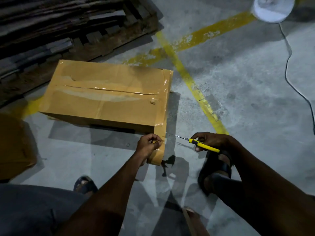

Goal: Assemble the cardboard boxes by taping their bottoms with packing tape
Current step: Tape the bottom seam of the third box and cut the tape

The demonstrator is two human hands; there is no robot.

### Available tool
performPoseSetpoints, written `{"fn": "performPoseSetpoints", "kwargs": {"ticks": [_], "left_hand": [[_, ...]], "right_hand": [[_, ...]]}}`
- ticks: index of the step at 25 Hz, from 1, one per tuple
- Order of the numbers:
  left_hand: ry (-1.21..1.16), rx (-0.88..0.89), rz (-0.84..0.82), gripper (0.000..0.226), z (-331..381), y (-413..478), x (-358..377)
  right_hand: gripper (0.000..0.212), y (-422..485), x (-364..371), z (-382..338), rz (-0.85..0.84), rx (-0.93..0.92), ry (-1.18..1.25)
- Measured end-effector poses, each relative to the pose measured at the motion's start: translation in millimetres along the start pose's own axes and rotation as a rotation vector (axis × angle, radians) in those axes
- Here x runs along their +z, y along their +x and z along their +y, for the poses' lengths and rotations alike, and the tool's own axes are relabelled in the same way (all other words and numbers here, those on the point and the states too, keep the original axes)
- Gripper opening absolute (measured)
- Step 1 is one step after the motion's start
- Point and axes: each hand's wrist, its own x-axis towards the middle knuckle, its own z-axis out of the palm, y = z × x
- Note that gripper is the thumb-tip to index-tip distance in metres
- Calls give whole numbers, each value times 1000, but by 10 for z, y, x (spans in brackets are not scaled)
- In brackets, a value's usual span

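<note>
A brown cardboard box (105, 92) lies bottom-up on the concrete floor, with clear tape along its centre seam and a brown tape strip down its right end. My left hand (148, 145) grips the roll of brown packing tape (156, 157) just below the box's near right corner, the strip still joined to the box. My right hand (209, 140) holds a yellow utility knife (202, 145), its blade pointing left at the taut tape beside the roll.
A wooden pallet (71, 31) with flat cardboard lies at the back left. Another cardboard box (15, 147) stands at the left edge. Yellow floor lines (192, 82) cross behind the box. A white lamp (272, 9) and its cable (289, 62) are at the right. My sandalled feet (216, 169) are near.
</note>
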Motion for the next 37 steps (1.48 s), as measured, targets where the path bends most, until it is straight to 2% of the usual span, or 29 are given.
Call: {"fn": "performPoseSetpoints", "kwargs": {"ticks": [3,6,10,13,16,23,28,33,37], "left_hand": [[-2,-29,-42,23,37,-18,-13],[4,-43,-51,19,37,-26,-19],[3,-59,-68,20,64,-31,-38],[12,-79,-88,20,84,-30,-58],[48,-87,-107,19,69,-1,-77],[81,-96,-119,21,6,41,-95],[73,-92,-131,20,16,41,-94],[70,-105,-130,20,-2,42,-84],[32,-108,-118,20,18,18,-78]], "right_hand": [[101,64,8,-10,-81,20,-2],[92,69,41,-35,-50,3,-1],[49,143,51,-150,-42,11,-85],[55,214,38,-286,-58,1,-181],[44,297,19,-373,-34,-10,-231],[37,392,47,-478,-27,-43,-258],[50,437,63,-450,-37,17,-250],[43,441,84,-410,-31,-15,-325],[44,445,107,-452,-84,-13,-283]]}}
